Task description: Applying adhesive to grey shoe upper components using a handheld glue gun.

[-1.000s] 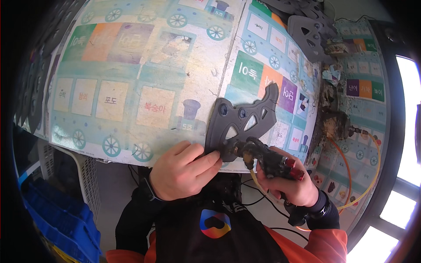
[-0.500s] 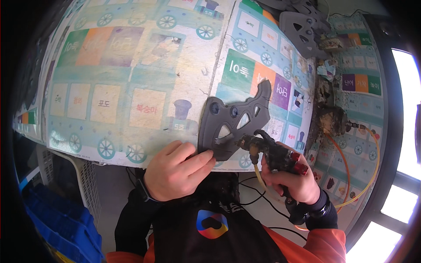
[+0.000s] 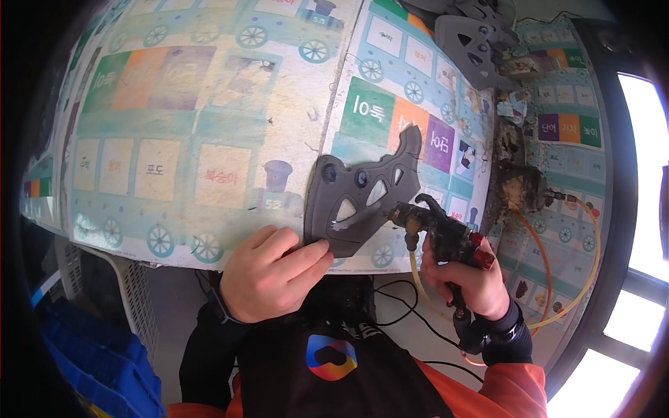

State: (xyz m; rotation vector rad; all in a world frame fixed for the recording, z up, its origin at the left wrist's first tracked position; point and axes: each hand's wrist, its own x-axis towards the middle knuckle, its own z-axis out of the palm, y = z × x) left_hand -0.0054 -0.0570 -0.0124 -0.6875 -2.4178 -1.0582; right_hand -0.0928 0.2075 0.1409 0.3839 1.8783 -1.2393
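I'm in a workshop: grimy black metal spray gun right of centre, dark grey moulded parts piled upper right.

Your dark gray panel, pierced with openings, lies on the table; your grimy, red-knobbed spray gun points leftward at it.
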